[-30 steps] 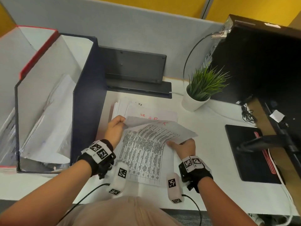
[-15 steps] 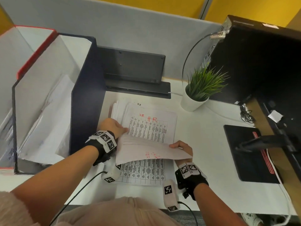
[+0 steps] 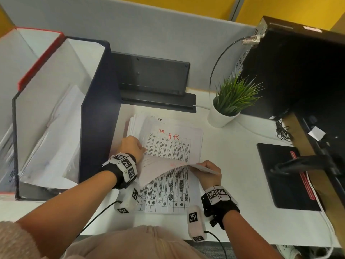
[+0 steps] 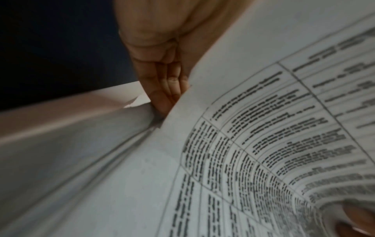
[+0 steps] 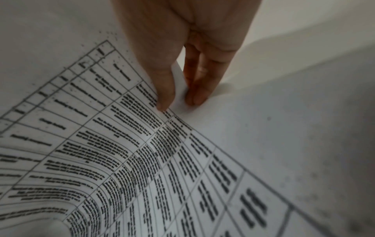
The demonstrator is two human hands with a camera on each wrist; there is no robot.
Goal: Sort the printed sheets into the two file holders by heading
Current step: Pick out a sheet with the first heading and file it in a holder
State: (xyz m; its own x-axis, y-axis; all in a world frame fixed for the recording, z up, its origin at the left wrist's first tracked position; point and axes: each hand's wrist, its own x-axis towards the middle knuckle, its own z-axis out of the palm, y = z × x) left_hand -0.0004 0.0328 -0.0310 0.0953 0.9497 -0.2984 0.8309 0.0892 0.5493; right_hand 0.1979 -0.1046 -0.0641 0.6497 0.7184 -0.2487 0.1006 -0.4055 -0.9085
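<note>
My right hand [image 3: 206,173] pinches the folded-over top sheet [image 3: 162,169] at centre frame so the red heading shows, while my left hand [image 3: 131,146], fingers straight, pins the stack [image 3: 168,146] beside the dark file holder [image 3: 99,113] at left.

Your bare forearms each wear a black wrist strap [image 3: 120,177] topped with white blocks printed with black square-code markers [image 3: 127,163]; thin black cables [image 3: 97,215] trail back. You're in a beige fuzzy top [image 3: 130,243].
</note>
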